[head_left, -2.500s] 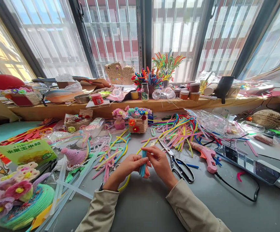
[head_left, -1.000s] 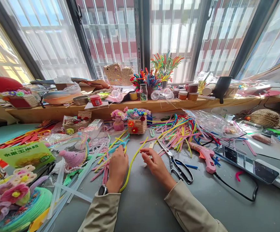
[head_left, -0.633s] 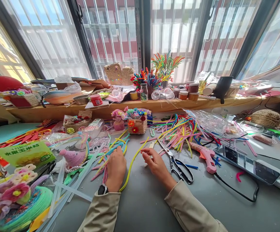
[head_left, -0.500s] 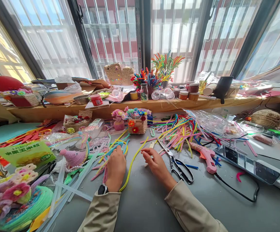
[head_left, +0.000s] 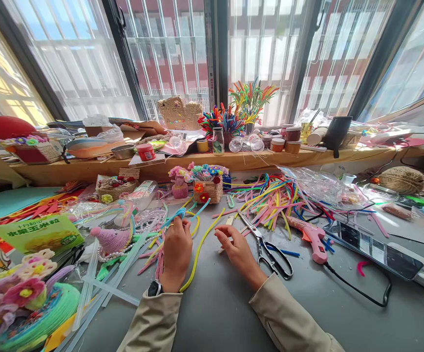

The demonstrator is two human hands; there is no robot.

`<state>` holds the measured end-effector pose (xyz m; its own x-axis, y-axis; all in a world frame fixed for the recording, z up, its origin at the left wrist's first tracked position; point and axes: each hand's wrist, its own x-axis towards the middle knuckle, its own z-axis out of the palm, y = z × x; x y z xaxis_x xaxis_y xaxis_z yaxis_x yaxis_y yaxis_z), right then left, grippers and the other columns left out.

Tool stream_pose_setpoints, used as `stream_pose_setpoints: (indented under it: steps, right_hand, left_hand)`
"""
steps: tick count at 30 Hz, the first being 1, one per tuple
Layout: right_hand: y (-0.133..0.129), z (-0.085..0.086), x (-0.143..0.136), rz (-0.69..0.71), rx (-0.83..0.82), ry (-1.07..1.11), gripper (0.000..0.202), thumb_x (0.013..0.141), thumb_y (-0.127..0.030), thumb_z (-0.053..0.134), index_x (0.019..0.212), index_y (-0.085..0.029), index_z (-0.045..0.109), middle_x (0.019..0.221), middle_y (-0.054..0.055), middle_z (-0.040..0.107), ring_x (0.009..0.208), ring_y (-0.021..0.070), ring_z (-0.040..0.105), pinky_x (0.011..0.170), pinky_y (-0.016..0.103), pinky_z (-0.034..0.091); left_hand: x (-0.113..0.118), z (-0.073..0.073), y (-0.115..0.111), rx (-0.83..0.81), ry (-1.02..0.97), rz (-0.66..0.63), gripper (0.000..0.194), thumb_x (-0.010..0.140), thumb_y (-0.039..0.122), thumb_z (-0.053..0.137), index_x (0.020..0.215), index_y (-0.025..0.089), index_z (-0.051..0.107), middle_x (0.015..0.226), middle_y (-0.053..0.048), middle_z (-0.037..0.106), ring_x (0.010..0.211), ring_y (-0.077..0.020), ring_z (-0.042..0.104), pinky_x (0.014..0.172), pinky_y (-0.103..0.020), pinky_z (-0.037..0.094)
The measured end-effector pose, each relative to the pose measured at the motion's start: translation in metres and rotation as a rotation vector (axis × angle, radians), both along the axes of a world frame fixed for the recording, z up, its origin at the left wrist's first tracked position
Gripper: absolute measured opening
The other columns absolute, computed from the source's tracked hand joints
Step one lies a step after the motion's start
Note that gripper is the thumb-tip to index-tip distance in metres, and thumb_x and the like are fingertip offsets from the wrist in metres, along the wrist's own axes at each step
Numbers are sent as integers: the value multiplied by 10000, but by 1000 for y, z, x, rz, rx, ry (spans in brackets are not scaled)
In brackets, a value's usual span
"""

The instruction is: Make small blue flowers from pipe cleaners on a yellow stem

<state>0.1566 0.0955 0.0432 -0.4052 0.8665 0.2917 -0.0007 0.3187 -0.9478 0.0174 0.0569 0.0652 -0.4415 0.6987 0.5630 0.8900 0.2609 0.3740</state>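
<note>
My left hand (head_left: 176,252) is closed on a light blue pipe cleaner (head_left: 180,213), pinched between thumb and fingers. The pipe cleaner is bent into a loop above the fingertips, and one straight end sticks out up and to the right. My right hand (head_left: 238,252) rests on the grey table with its fingers loosely bent and apart, and I see nothing held in it. Between the hands lies a curved yellow pipe cleaner (head_left: 200,249). Just right of my right hand are large scissors (head_left: 261,239), blades pointing up and left.
A pile of colored pipe cleaners (head_left: 270,200) lies behind the scissors. To the right are a pink glue gun (head_left: 313,239) with its cord and a phone (head_left: 373,249). A small flower basket (head_left: 209,190) stands at the back. Clear glue sticks (head_left: 120,274) and a purple knitted hat (head_left: 111,239) lie left.
My left hand has lifted slightly and turned, and the blue pipe cleaner has come up with it, its loop now above the fingers. My right hand has barely moved.
</note>
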Motion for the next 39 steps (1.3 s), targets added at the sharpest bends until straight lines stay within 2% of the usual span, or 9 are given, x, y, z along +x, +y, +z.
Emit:
stream_pose_setpoints:
  steps: [3,6,9,13,18,25,31,36,39]
  right_hand:
    - [1,1,1,30,-58,46,265,732,-379,462,869,-172,556,833,43,582,751,146,529,578,238,445]
    - [2,1,2,35,-135,113,256,700,-370,502,831,-159,565,761,35,579,701,142,527,528,230,441]
    - [4,1,2,5,-194,178,227,685,-349,524,750,-139,579,635,13,557,598,115,504,488,213,408]
    - [4,3,2,12,-272,264,195,665,-328,554,633,-136,563,576,-12,539,508,76,463,473,199,369]
    - [4,3,3,-6,-365,382,199,634,-335,589,619,-138,566,582,-11,559,513,68,461,497,195,368]
    - [13,6,10,-85,-573,631,184,589,-311,639,661,-146,601,569,-20,584,500,41,490,505,153,402]
    - [21,7,17,-158,-691,793,194,529,-266,683,674,-156,618,556,-27,606,486,31,520,476,114,425]
    - [19,6,15,-93,-766,816,185,526,-227,690,676,-159,606,552,-19,613,482,39,535,461,112,442]
    - [19,9,16,-43,-803,871,197,518,-206,697,681,-165,595,564,-17,616,486,41,541,452,110,447]
  left_hand:
    - [7,4,0,50,-277,-281,212,760,261,398,938,153,437,788,-55,570,756,-185,545,701,-308,404]
    - [13,6,-1,-38,-519,-575,253,736,280,438,963,170,429,730,-10,565,687,-147,548,674,-271,415]
    - [15,8,-2,-71,-681,-690,282,713,305,476,952,162,434,684,11,550,624,-127,539,628,-248,418]
    - [15,9,-3,-73,-780,-684,320,679,325,520,943,160,448,672,17,550,615,-122,537,613,-242,418]
    - [14,7,-1,-40,-838,-660,345,653,331,547,942,166,458,686,14,573,609,-125,544,622,-254,423]
    - [9,7,0,26,-914,-546,358,617,333,584,908,161,465,643,14,582,598,-134,556,607,-259,424]
    - [4,5,2,187,-994,-412,377,589,335,613,893,163,473,682,7,579,612,-123,545,602,-247,410]
    - [1,2,4,268,-1172,-398,418,590,362,605,919,154,455,716,-6,583,643,-121,556,652,-264,416]
    - [0,2,5,254,-1182,-387,421,580,365,610,911,152,460,717,-9,587,638,-125,563,648,-268,420]
